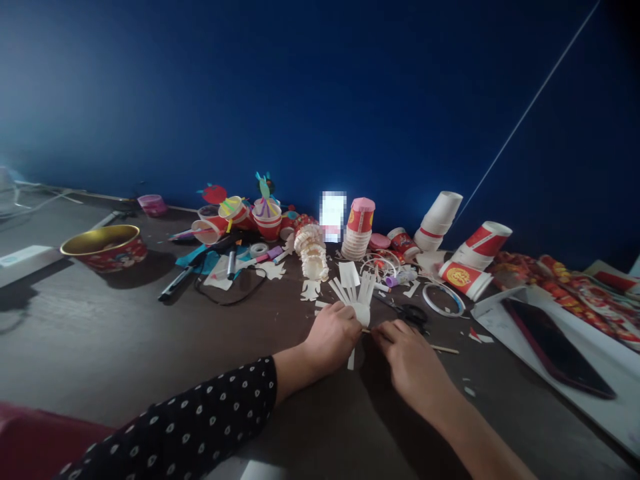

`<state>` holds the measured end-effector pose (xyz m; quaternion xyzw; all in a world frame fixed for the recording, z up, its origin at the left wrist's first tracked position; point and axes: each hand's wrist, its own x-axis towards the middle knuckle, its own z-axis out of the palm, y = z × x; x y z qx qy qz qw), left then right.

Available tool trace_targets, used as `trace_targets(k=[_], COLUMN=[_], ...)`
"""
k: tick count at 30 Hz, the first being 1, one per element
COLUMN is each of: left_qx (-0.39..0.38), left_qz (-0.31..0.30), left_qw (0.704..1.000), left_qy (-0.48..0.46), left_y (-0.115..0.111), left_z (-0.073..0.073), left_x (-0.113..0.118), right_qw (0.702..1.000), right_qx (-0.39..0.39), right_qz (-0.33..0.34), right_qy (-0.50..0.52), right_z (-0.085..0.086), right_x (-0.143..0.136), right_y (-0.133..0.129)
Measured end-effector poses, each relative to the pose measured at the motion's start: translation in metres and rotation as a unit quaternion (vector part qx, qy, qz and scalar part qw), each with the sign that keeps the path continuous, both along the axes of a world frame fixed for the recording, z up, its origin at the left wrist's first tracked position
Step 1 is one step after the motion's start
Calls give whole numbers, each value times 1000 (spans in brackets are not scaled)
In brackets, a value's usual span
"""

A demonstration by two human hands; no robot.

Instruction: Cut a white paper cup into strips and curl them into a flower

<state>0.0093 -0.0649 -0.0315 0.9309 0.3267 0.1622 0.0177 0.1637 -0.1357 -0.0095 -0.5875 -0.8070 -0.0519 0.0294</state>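
A paper cup cut into strips lies splayed near the middle of the table, white side up, its strips fanning outward. My left hand is closed at its near edge, the fingertips hidden against the paper. Just to the right, my right hand pinches a thin wooden stick. One end of the stick meets the left fingers, while the other sticks out past the right hand. Black scissors lie behind the right hand. A curled stack of cut paper pieces is behind the left hand.
Stacked paper cups and tilted cups stand along the blue wall. A gold-lined tub, a marker and a black cord lie leftward. A tape roll and a phone in a white tray are at right.
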Motion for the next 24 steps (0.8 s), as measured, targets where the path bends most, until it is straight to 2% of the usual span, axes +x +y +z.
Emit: trace_targets(k=[13, 24], left_qx=[-12, 6], left_qz=[-2, 0], left_qw=[1000, 1000], left_qy=[-15, 20], left_y=[0, 2], left_z=[2, 1], left_x=[-4, 3], right_qw=[1000, 1000], right_qx=[-8, -10], right_qz=[-1, -4], right_qy=[1, -12], right_z=[-1, -1], right_x=[0, -1], right_y=[-1, 2])
